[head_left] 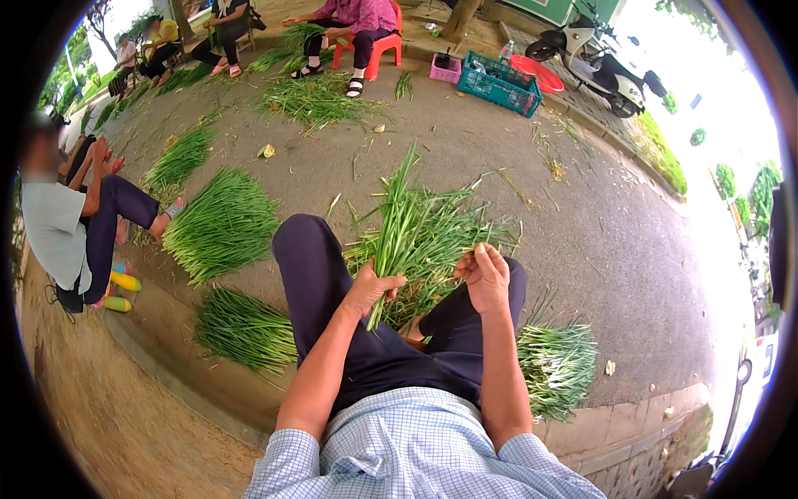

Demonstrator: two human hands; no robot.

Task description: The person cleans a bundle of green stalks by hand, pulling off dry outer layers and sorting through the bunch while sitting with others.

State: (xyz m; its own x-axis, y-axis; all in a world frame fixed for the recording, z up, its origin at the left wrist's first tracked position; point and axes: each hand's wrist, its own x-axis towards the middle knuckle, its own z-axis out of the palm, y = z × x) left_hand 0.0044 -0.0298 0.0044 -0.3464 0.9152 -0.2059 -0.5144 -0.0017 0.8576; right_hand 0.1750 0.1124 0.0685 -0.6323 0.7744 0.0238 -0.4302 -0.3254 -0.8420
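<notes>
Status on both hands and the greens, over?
Left hand gripping a green stalk bunch. Right hand apart, fingers curled, any contents unclear. Loose stalks heaped below.

To the right of my right fingers (481, 249), beyond my right knee (515, 283), the pavement (623, 249) lies open. Leftward, my left knee (304, 237) and a stalk pile (221, 223) obstruct; far ahead, the loose heap (453, 223) does.

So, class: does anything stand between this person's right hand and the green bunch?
Nothing visible blocks the right hand from the upper part of the green bunch; the loose pile lies on the ground below. Lower down, the left hand grips the bunch.
</notes>
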